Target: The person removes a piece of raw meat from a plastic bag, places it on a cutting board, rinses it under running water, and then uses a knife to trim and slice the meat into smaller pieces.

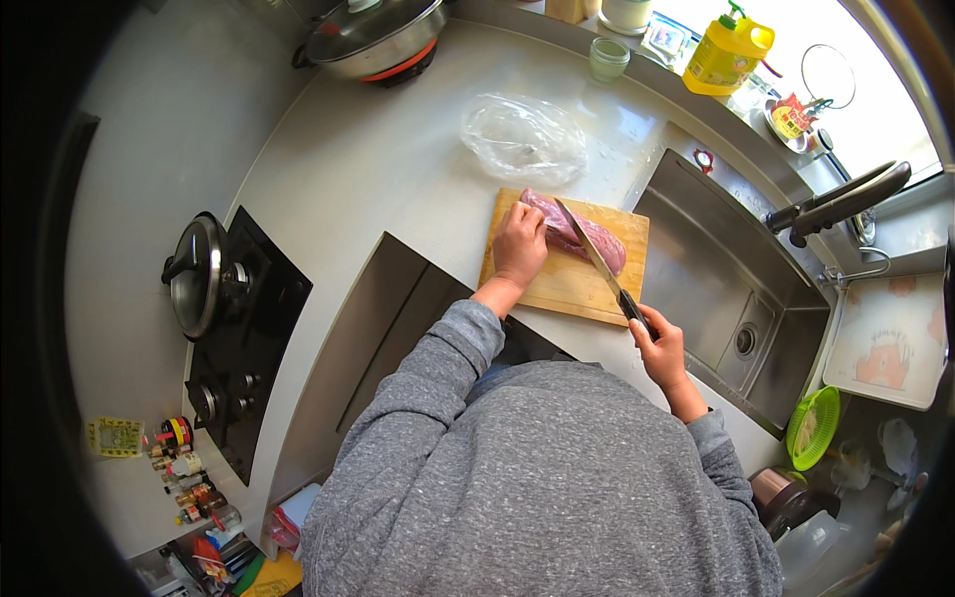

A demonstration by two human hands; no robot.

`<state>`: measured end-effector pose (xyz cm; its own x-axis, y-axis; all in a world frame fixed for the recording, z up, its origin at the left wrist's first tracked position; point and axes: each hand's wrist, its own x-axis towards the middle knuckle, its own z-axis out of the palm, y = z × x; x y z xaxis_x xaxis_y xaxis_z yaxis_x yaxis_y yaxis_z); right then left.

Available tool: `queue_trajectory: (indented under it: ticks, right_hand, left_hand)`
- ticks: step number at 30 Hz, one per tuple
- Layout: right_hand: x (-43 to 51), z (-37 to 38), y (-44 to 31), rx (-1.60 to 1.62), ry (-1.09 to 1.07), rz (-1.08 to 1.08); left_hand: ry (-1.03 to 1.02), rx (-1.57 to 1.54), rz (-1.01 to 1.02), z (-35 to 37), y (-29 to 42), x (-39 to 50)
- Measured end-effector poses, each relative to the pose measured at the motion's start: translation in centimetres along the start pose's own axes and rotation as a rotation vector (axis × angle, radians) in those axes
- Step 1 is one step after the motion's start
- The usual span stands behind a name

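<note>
A long piece of raw pink meat (601,243) lies across a wooden cutting board (563,291) on the counter. My left hand (521,246) rests on the meat's left part, with fingers bent down on it. In my right hand (659,349) is the black handle of a kitchen knife (593,255). Its blade slants up and left over the meat; I cannot tell whether it has cut in. Just behind the board sits a crumpled clear plastic bag (526,140).
A steel sink (701,276) with a dark faucet (839,201) adjoins the board's right side. A gas cooktop (250,298) bearing a lidded pot (195,274) stands left. Behind are a lidded wok (380,45), a glass jar (609,58) and a yellow jug (727,56). A green basket (819,429) is at right.
</note>
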<state>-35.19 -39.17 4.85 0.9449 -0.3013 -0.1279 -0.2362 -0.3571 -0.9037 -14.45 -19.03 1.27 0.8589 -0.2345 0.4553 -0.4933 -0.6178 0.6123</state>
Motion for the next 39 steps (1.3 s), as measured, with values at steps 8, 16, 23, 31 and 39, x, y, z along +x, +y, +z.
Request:
queue_trajectory:
  ticks: [8,16,23,31,39]
  right_hand:
    - [0.9,-1.4,-0.7,0.064,-0.19,0.128]
    - [5.0,2.5,-1.6,-0.025,-0.17,-0.089]
    - [4.9,1.0,-2.0,0.025,-0.091,-0.073]
    - [3.8,1.8,-1.7,-0.09,-0.173,-0.071]
    - [5.9,4.1,-3.0,0.0,-0.073,-0.15]
  left_hand:
    - [0.034,-0.02,-0.009,-0.6,0.2,-1.2]
    - [0.029,-0.073,-0.029,-0.8,-0.2,-2.4]
    - [0.01,-0.337,-0.177,-0.7,-0.9,-2.6]
    - [0.012,-0.305,-0.117,-0.6,-1.3,-2.8]
    - [-0.04,-0.45,-0.209,-1.2,-1.7,-2.5]
